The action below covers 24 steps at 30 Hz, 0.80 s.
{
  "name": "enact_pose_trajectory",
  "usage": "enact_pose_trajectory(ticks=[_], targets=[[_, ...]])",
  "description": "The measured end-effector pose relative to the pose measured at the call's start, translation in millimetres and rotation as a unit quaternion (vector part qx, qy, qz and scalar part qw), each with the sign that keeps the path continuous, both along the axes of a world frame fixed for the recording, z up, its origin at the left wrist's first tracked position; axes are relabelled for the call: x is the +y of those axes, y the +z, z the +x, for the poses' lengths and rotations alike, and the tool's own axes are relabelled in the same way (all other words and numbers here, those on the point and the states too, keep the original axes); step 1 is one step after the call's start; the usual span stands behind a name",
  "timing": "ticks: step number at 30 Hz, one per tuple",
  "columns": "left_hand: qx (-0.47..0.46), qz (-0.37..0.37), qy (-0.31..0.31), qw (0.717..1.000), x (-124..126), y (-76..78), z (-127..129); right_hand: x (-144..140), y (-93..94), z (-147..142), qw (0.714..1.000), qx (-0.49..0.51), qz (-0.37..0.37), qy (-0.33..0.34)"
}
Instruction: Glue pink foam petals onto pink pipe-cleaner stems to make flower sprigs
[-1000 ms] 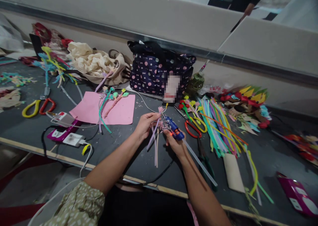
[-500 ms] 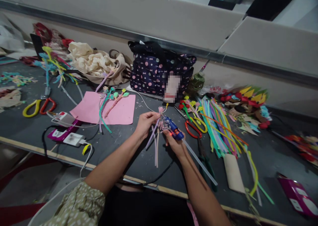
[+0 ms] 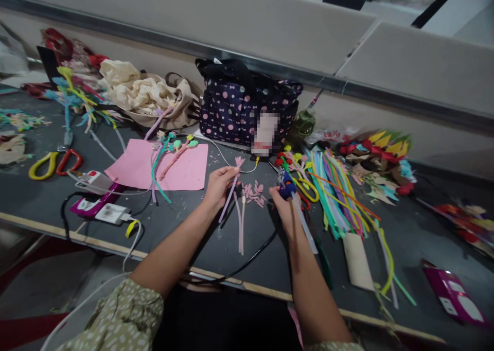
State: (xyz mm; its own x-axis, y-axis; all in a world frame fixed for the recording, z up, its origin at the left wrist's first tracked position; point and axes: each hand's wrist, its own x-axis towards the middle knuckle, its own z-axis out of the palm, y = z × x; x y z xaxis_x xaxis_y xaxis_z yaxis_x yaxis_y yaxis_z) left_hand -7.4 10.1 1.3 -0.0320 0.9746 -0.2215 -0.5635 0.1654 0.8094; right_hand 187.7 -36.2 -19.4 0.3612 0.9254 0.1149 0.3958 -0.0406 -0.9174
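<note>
My left hand pinches a lilac pipe cleaner stem with a small pink flower at its top, held just above the dark table. My right hand grips a blue hot glue gun with a clear glue stick trailing back over my wrist; its black cord runs toward the table's front edge. The glue gun's nozzle points away to the right of the stem. Between my hands lie small pink flower pieces and two loose pale stems.
A spotted dark bag and a cream cloth bag stand at the back. A pink sheet holds finished stems. A heap of coloured pipe cleaners, red-and-yellow scissors and a power strip lie around.
My right hand has swung the glue gun away to the right, off the stem. The left hand has lifted the stem slightly; the pink pieces now lie uncovered between my hands.
</note>
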Motion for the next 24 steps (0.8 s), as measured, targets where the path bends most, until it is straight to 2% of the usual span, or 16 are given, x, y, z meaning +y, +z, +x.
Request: enact_pose_trajectory(ticks=[3, 7, 10, 14, 17, 20, 22, 24], targets=[[-0.003, -0.006, 0.002, 1.000, 2.3, -4.2, -0.4, 4.2, -3.0, 6.8, 0.991, -0.123, -0.045, 0.008], [-0.007, -0.012, 0.001, 1.000, 2.7, -2.6, 0.0, 2.5, 1.2, 3.6, 0.956, -0.264, -0.126, 0.032], [-0.009, -0.012, -0.005, 1.000, 1.4, 0.0, 0.9, 0.2, 5.5, -4.6, 0.928, -0.321, -0.182, 0.045], [-0.009, -0.019, -0.012, 1.000, 0.4, 0.3, 1.8, -0.5, 4.2, -12.9, 0.910, -0.366, -0.190, 0.045], [-0.007, -0.016, -0.019, 1.000, 0.0, -0.2, 2.1, 0.4, -0.5, -12.9, 0.911, -0.370, -0.179, 0.045], [-0.002, -0.010, -0.026, 1.000, -0.3, -0.9, 2.5, 1.7, -4.1, -8.6, 0.923, -0.347, -0.161, 0.041], [-0.001, -0.005, -0.041, 0.999, -0.3, -1.9, 2.7, 2.5, -5.3, -5.6, 0.944, -0.302, -0.130, 0.035], [-0.005, -0.003, -0.063, 0.998, -0.4, -3.2, 2.8, 3.2, -5.8, -4.5, 0.974, -0.212, -0.073, 0.032]])
